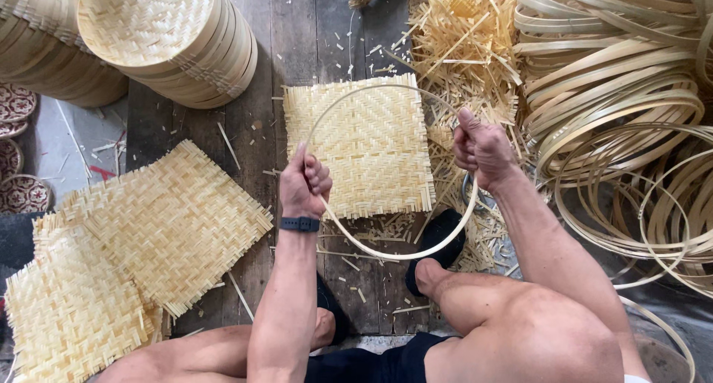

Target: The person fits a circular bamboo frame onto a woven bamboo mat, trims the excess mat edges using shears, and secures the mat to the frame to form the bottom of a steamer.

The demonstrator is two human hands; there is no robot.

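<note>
Both my hands hold a thin round bamboo hoop [386,254] above a square woven bamboo mat [364,142] lying on dark wooden boards. My left hand [303,184], with a dark wristband, grips the hoop's left side. My right hand [481,150] grips its right side. The hoop hangs level over the mat, its near arc reaching toward my knees.
Two more woven mats [160,220] lie at the left. Stacks of finished round bamboo trays [174,38] stand at the top left. A heap of bamboo hoops [616,108] fills the right side, and loose bamboo offcuts [457,38] lie beyond the mat.
</note>
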